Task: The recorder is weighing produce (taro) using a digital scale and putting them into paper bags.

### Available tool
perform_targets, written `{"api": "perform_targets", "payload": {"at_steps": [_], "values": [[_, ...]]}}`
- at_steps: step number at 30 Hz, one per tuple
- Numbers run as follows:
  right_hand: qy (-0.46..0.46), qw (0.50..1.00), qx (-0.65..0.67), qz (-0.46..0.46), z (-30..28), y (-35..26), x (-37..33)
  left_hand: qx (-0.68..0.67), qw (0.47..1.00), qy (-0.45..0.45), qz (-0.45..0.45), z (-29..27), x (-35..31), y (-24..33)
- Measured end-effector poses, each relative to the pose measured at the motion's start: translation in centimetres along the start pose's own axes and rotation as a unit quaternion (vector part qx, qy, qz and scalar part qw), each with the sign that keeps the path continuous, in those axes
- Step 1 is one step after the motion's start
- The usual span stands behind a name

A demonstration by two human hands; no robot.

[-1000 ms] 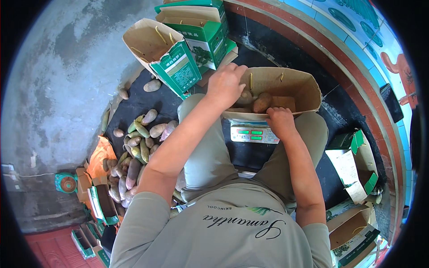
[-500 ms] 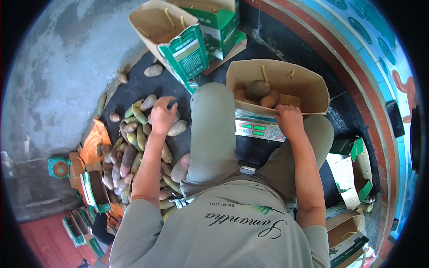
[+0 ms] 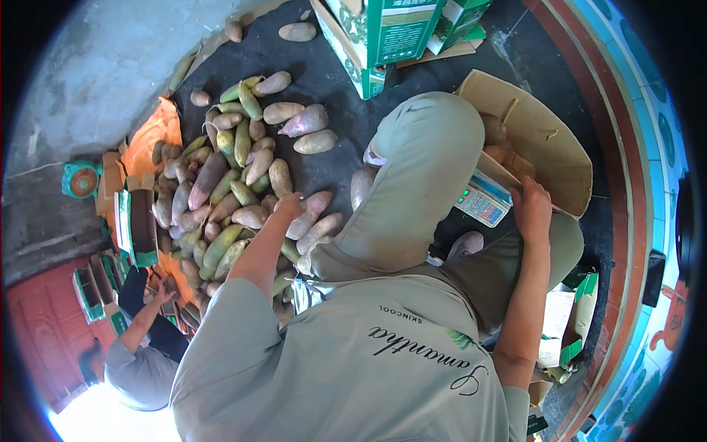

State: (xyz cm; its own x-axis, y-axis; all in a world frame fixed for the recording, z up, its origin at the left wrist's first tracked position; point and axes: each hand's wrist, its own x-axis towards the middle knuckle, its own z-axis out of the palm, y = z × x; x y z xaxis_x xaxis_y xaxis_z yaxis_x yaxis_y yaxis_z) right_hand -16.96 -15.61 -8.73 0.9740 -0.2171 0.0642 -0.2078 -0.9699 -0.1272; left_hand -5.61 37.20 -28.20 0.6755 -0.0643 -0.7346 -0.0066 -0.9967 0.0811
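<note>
Nearest is a soft grey-green shirt (image 3: 346, 368), creased at the sleeve, and then olive trousers (image 3: 423, 173) stretched smooth over a bent knee. The left hand (image 3: 291, 207) is at the near right side of a pile of root vegetables (image 3: 259, 166), close to a reddish, tapered root (image 3: 312, 212); its fingers look bent, but whether they grip anything cannot be told. The right hand (image 3: 533, 206) has its fingers hooked over the near rim of an open cardboard box (image 3: 560, 121), holding that edge.

The piled roots are oblong, some smooth and green, others rough, brown or purplish. Beside the knee lies a flat scale (image 3: 482, 204) with green lit digits. Inside the brown, stiff-walled box, 2 rounded roots (image 3: 494, 129) lie near a yellow cord handle (image 3: 509, 110). Beyond, glossy green printed boxes (image 3: 401, 33) stand on a dull black mat (image 3: 353, 66)
</note>
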Motion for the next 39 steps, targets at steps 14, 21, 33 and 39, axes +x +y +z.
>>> {"api": "perform_targets", "payload": {"at_steps": [14,21,33,39], "values": [[0.010,0.999,-0.044,0.012,-0.3,-1.0,0.0,-0.086,0.980,-0.009,-0.178,6.2,-1.8,-2.9],[-0.001,0.998,-0.064,0.020,0.0,-0.7,-0.1,-0.012,0.981,-0.057,-0.186,4.2,-0.8,-1.7],[-0.002,0.997,-0.065,0.035,-0.2,-0.8,-0.3,0.092,0.982,-0.062,-0.153,2.7,-0.9,1.1],[-0.004,0.997,-0.070,0.028,-0.4,-1.8,0.2,0.112,0.972,-0.092,-0.182,2.5,-0.1,1.1]]}}
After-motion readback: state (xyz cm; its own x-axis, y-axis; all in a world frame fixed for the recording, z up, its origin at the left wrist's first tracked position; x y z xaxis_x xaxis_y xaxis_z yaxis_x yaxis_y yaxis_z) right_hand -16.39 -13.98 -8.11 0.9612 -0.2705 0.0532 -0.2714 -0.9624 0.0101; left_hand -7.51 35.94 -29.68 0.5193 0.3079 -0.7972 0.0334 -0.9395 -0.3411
